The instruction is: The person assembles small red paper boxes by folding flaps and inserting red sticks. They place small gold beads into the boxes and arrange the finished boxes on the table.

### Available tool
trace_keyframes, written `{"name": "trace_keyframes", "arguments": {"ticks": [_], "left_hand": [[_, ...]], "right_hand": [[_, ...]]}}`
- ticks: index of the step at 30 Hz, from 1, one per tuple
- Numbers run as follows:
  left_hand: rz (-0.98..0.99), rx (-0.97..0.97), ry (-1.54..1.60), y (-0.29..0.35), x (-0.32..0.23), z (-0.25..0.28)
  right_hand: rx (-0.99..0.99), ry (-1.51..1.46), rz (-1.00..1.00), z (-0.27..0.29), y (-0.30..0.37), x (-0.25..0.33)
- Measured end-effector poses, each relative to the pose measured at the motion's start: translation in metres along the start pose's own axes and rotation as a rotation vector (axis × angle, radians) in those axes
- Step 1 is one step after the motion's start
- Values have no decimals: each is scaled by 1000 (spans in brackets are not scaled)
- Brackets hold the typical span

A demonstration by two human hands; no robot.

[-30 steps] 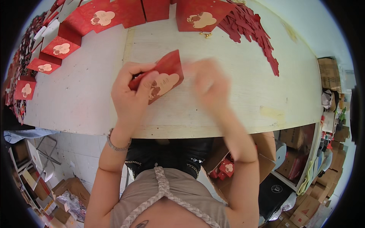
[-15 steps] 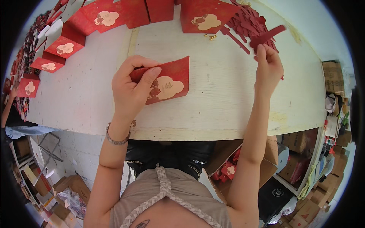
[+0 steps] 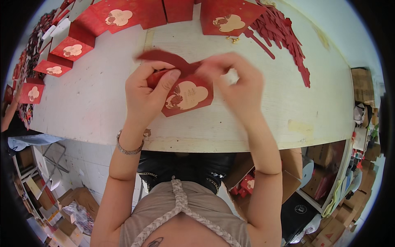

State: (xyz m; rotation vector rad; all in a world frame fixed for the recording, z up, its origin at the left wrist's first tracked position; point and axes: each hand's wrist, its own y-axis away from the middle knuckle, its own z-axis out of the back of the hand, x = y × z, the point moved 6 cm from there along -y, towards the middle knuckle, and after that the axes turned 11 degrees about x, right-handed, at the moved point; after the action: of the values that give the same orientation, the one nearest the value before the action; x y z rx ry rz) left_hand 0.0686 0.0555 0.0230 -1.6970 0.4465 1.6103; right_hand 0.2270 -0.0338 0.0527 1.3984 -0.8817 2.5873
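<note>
My left hand pinches a small red gift box with a cream, cloud-shaped label, thumb on the front face near its upper left corner. Above the box's top edge stretches a dark red strap, one end pointing left over my left knuckles. My right hand has its blurred fingertips closed around the strap's right part. Whether the strap touches the box is hard to see.
Dark red straps lie heaped at the far right beside gold fasteners. Finished-looking red boxes line the table's far and left sides. An open carton with red items stands below the table at right.
My right hand has come from the strap heap leftward to the box, bringing a strap along. The box in my left hand has turned slightly and sits a little lower and further right.
</note>
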Motion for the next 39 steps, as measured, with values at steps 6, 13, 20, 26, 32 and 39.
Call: {"name": "trace_keyframes", "arguments": {"ticks": [6, 13, 20, 26, 32, 39], "left_hand": [[-66, -45, -113, 0, -9, 4], [-47, -41, -30, 1, -9, 10], [-58, 3, -63, 6, -8, 10], [-144, 96, -83, 5, -8, 5], [-191, 106, -32, 7, -7, 6], [-264, 71, -151, 6, -12, 9]], "right_hand": [[-34, 771, -95, 23, -41, -108], [-33, 552, -121, 11, -32, -94], [56, 231, 351, -20, 21, 39], [1, 316, 402, -31, 24, 38], [7, 304, 404, -34, 25, 36], [10, 289, 376, -35, 26, 36]]}}
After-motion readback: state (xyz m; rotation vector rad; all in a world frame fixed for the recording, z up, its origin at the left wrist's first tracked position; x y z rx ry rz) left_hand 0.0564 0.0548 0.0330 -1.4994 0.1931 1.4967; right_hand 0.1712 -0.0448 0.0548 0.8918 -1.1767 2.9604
